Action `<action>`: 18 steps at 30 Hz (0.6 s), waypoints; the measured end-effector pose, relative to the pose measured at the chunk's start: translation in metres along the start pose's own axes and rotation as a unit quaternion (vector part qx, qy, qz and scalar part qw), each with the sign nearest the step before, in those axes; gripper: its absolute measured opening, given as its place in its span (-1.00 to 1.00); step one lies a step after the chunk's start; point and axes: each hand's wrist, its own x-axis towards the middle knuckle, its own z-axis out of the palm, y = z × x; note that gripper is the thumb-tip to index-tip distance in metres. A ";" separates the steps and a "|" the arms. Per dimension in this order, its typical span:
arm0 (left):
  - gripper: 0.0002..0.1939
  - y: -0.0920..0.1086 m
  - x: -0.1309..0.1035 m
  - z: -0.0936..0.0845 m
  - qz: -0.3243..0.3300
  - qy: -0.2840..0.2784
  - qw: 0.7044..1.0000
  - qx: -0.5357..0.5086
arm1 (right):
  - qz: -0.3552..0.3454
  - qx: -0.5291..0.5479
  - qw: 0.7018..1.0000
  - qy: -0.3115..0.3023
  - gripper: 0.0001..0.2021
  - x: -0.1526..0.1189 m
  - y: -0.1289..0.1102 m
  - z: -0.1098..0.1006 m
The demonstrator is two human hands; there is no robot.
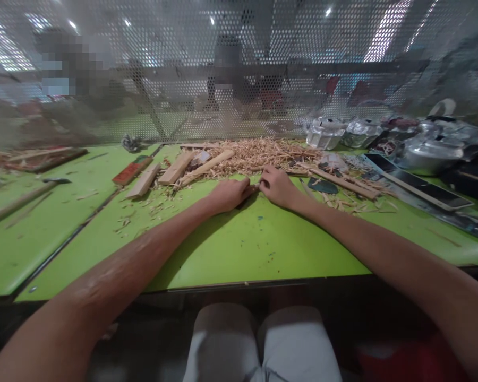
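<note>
My left hand (231, 193) and right hand (276, 185) meet knuckle to knuckle on the green table (239, 249), apparently pinching something small and dark between them, wood shavings (258, 153) just beyond; next needs steady grip.

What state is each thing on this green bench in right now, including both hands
Left hand: curled, knuckles up, resting on the table, fingertips meeting the right hand.
Right hand: curled on the table; whether it pinches anything is unclear.
Wood shavings: heaped loosely just beyond the hands.
Wooden blocks: lying flat, side by side.
Green table: littered with chips.
Mesh screen: upright behind the bench.
</note>
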 end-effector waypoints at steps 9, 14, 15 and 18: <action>-0.56 -0.002 -0.001 0.002 0.011 0.001 1.000 -0.006 | -0.026 -0.006 0.999 -0.020 -0.77 -0.005 -0.013 0.002; -0.53 -0.001 0.001 0.002 0.002 -0.003 1.000 0.000 | 0.030 -0.035 0.999 -0.017 -0.81 -0.002 -0.006 -0.004; -0.52 0.000 0.001 0.002 0.000 -0.005 1.000 0.001 | 0.050 -0.042 0.998 -0.014 -0.81 0.000 -0.003 -0.006; -0.52 0.000 0.002 0.002 -0.001 -0.007 1.000 0.004 | 0.076 -0.052 0.996 -0.007 -0.80 0.001 -0.001 -0.010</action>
